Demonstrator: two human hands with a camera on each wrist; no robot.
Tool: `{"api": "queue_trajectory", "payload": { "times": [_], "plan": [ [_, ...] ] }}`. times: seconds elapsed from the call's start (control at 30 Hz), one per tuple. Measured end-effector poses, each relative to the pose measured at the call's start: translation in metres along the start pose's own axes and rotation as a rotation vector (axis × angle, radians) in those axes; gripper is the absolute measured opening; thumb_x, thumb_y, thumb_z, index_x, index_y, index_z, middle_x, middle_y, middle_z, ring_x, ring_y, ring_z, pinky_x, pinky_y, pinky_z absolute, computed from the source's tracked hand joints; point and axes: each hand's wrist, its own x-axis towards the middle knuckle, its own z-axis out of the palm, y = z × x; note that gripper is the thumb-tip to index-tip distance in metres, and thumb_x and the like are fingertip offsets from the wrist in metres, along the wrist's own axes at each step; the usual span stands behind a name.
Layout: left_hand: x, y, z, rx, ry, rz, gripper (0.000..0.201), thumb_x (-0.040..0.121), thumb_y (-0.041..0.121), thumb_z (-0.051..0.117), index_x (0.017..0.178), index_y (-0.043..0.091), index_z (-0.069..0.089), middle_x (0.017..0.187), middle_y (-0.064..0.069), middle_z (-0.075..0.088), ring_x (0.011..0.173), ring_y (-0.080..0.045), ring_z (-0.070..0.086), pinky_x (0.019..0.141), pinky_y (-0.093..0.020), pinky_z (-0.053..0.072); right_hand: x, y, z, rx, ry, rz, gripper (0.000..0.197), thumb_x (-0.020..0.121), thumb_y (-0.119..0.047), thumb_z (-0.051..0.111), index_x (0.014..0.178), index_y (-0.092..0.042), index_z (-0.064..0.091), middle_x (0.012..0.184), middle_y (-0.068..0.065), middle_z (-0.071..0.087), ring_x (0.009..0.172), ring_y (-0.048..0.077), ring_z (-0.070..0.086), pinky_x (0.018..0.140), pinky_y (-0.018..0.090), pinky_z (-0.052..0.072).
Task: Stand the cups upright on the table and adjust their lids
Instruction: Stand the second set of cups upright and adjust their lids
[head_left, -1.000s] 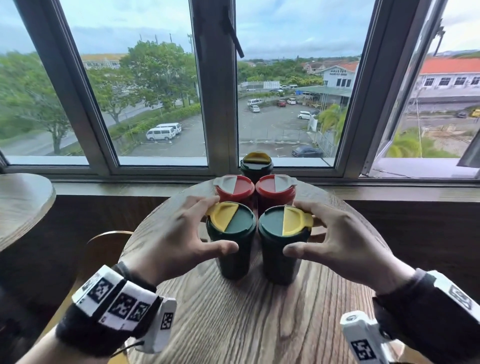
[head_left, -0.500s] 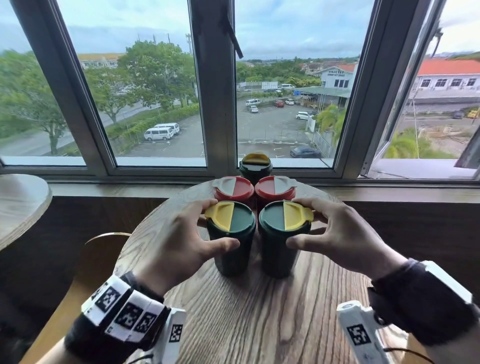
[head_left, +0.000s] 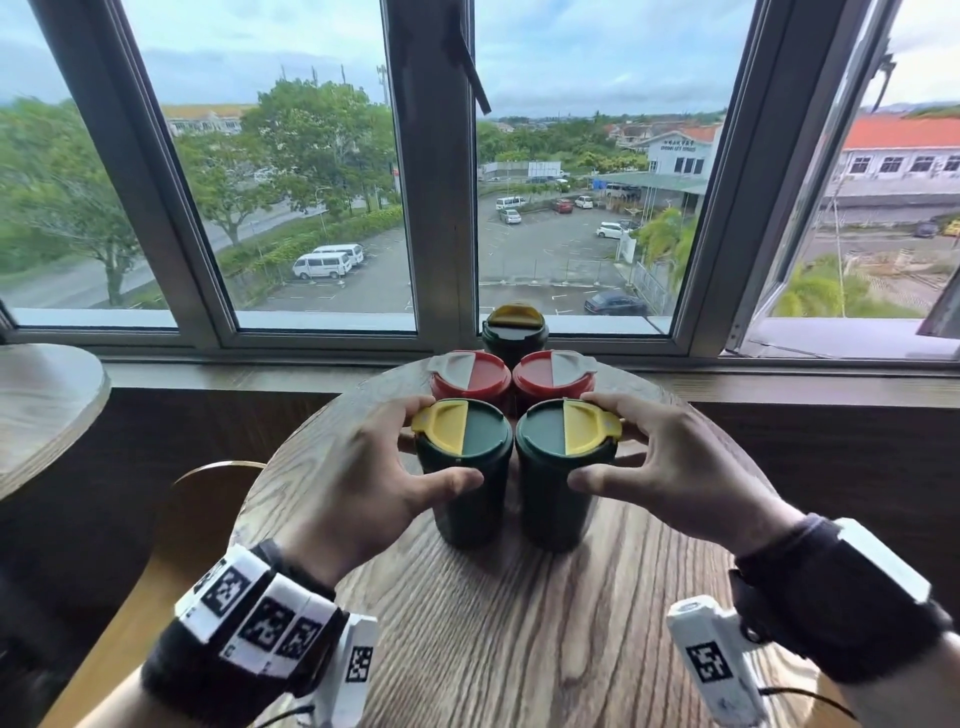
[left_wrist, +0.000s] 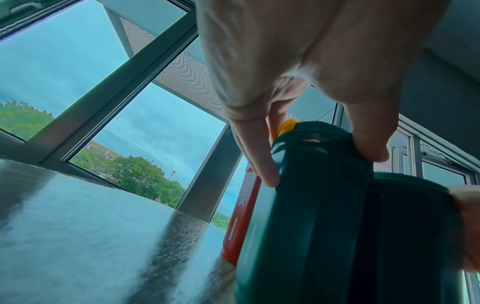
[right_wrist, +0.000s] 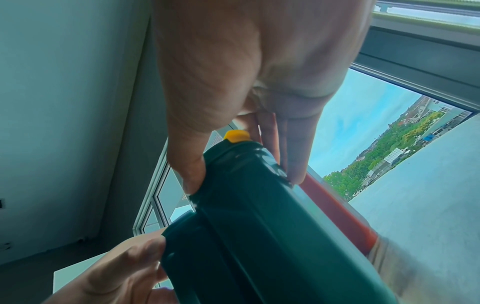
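Observation:
Five lidded cups stand upright on the round wooden table (head_left: 519, 634). The two front cups are dark green with half-yellow lids. My left hand (head_left: 441, 444) grips the left green cup (head_left: 467, 504) at its lid rim, thumb in front and fingers behind; the left wrist view shows the same hold (left_wrist: 320, 164) on that cup (left_wrist: 298, 226). My right hand (head_left: 587, 439) grips the right green cup (head_left: 556, 512) likewise, as the right wrist view confirms (right_wrist: 244, 179). Behind stand two red cups (head_left: 470, 376) (head_left: 553, 374) with half-grey lids, then another green cup (head_left: 514, 332).
The window sill (head_left: 675, 374) and window frame run right behind the table's far edge. A second round table (head_left: 47, 410) stands at the left, and a curved wooden chair back (head_left: 197, 519) sits below the table's left side. Bare tabletop lies between the cups and me.
Both hands have turned the front lids a little; the yellow halves now point straight outward, left and right. The hands still hold the same cups.

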Motion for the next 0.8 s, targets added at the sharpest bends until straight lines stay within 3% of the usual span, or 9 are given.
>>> {"api": "queue_trajectory", "payload": {
  "times": [0.1,0.17,0.3,0.4,0.47,0.53,0.63,0.73,0.8],
  "plan": [
    [-0.001,0.0,0.0,0.006,0.002,-0.004,0.096,0.054,0.068,0.083,0.137,0.025,0.059,0.119,0.013,0.069,0.105,-0.003,0.065,0.088,-0.027,0.052,0.001,0.002,0.0,-0.01,-0.009,-0.012,0.076,0.073,-0.032,0.091,0.142,-0.022,0.061,0.106,-0.019,0.067,0.086,-0.038,0.049,0.065,-0.008,0.037],
    [-0.001,-0.001,0.001,-0.004,0.007,0.001,0.099,0.052,0.071,0.079,0.137,0.026,0.058,0.119,0.013,0.069,0.105,-0.002,0.065,0.088,-0.027,0.052,0.002,0.005,0.0,-0.009,-0.019,-0.014,0.078,0.073,-0.033,0.091,0.143,-0.022,0.06,0.109,-0.018,0.068,0.09,-0.038,0.049,0.066,-0.008,0.037],
    [0.0,-0.003,0.0,0.0,-0.021,-0.001,0.096,0.058,0.064,0.086,0.14,0.025,0.055,0.121,0.013,0.066,0.108,-0.002,0.063,0.085,-0.018,0.045,0.003,0.01,0.0,-0.012,-0.04,-0.031,0.079,0.072,-0.037,0.09,0.143,-0.026,0.058,0.115,-0.016,0.07,0.095,-0.035,0.051,0.07,-0.007,0.038],
    [0.0,0.0,-0.003,0.007,-0.028,0.016,0.094,0.063,0.073,0.076,0.142,0.027,0.053,0.132,0.01,0.063,0.116,-0.007,0.061,0.091,-0.019,0.044,0.006,0.015,-0.001,0.076,-0.061,-0.053,0.083,0.068,-0.05,0.088,0.142,-0.028,0.059,0.123,-0.018,0.069,0.109,-0.014,0.063,0.081,0.006,0.052],
    [0.002,0.004,-0.006,0.047,-0.026,0.012,0.078,0.077,0.066,0.074,0.142,0.028,0.054,0.134,0.014,0.059,0.115,-0.002,0.059,0.083,-0.006,0.038,0.008,0.017,-0.005,0.128,-0.054,-0.074,0.085,0.063,-0.059,0.082,0.14,-0.028,0.061,0.126,-0.016,0.069,0.111,-0.004,0.067,0.082,0.019,0.06],
    [0.004,0.008,-0.009,0.075,-0.02,0.018,0.061,0.084,0.056,0.07,0.138,0.029,0.059,0.132,0.015,0.058,0.114,0.0,0.058,0.078,-0.001,0.035,0.012,0.014,-0.013,0.107,-0.043,-0.108,0.076,0.066,-0.062,0.077,0.134,-0.031,0.064,0.124,-0.017,0.069,0.109,-0.004,0.067,0.08,0.023,0.061],
    [0.009,0.011,-0.01,0.089,-0.017,0.037,0.045,0.089,0.049,0.069,0.128,0.027,0.067,0.125,0.013,0.062,0.11,-0.002,0.061,0.077,0.001,0.036,0.028,0.002,-0.034,-0.019,-0.018,-0.162,0.067,0.072,-0.067,0.071,0.127,-0.03,0.069,0.112,-0.021,0.071,0.102,-0.006,0.069,0.082,0.024,0.057],
    [0.012,0.012,-0.011,0.106,-0.006,0.047,0.033,0.091,0.039,0.072,0.122,0.027,0.072,0.119,0.012,0.064,0.106,-0.002,0.063,0.079,0.002,0.037,0.065,-0.009,-0.056,-0.155,-0.025,-0.216,0.058,0.08,-0.06,0.074,0.122,-0.019,0.073,0.11,-0.012,0.075,0.095,-0.001,0.071,0.079,0.017,0.056],
    [0.014,0.011,-0.011,0.103,0.004,0.06,0.031,0.09,0.036,0.073,0.12,0.026,0.073,0.117,0.012,0.066,0.105,-0.003,0.065,0.084,-0.003,0.04,0.097,-0.013,-0.065,-0.291,-0.078,-0.256,0.054,0.083,-0.055,0.072,0.121,-0.016,0.073,0.112,-0.005,0.075,0.093,0.004,0.071,0.08,0.022,0.059]
  ]
}}
